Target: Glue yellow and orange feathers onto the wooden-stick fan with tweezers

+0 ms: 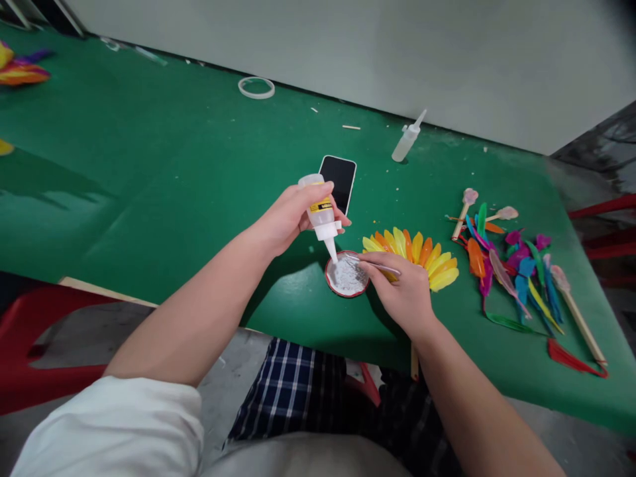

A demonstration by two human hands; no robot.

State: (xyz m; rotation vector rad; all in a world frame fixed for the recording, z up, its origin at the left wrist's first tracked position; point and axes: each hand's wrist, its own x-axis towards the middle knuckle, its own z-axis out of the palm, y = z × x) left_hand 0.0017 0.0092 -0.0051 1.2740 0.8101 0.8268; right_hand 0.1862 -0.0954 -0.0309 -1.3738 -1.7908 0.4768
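Observation:
My left hand [298, 215] is closed around a clear glue bottle [320, 207] with a yellow label, tipped nozzle down. Its nozzle tip meets or nearly meets the whitish, speckled surface of a small round red-rimmed piece [346, 281] on the table. My right hand [405, 291] pinches slim metal tweezers [380, 267], their tips over that same round piece. Partly hidden beneath my right hand lies a fan of yellow and orange feathers [440, 262]; a wooden stick [414, 361] shows below the wrist.
Just beyond my left hand lies a phone [342, 175]. A second clear bottle [407, 140] stands farther back, and a tape ring [256, 87] lies near the wall. Wooden sticks with colourful feathers [521, 271] spread over the green table [173, 159] at right. A red chair [24, 331] is at left.

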